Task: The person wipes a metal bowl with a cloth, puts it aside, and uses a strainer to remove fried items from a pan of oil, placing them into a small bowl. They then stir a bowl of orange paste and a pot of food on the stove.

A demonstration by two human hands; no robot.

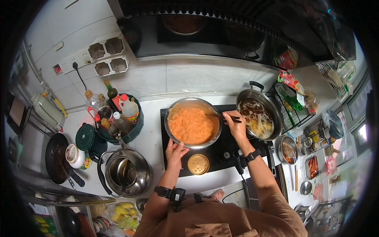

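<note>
A metal bowl (219, 130) of thick orange batter (191, 124) stands on the black cooktop (217, 158). My left hand (175, 152) holds the bowl's near rim, fingers on its outside. Dark chopsticks (226, 117) are held in my right hand (236, 126) at the bowl's right side, their tips in the batter. To the right, pieces fry in bubbling oil (259, 118) in a deep metal pan (274, 109). A round gold-coloured lid or dish (198, 164) with holes or spots lies just in front of the bowl.
Left of the cooktop are a tub of bottles (136, 130), a metal kettle (128, 173) and a black frying pan (56, 158). On the right stand a wire rack (296, 121), a bowl with a strainer (288, 149) and a tray of reddish food (312, 167). A range hood (201, 38) hangs above.
</note>
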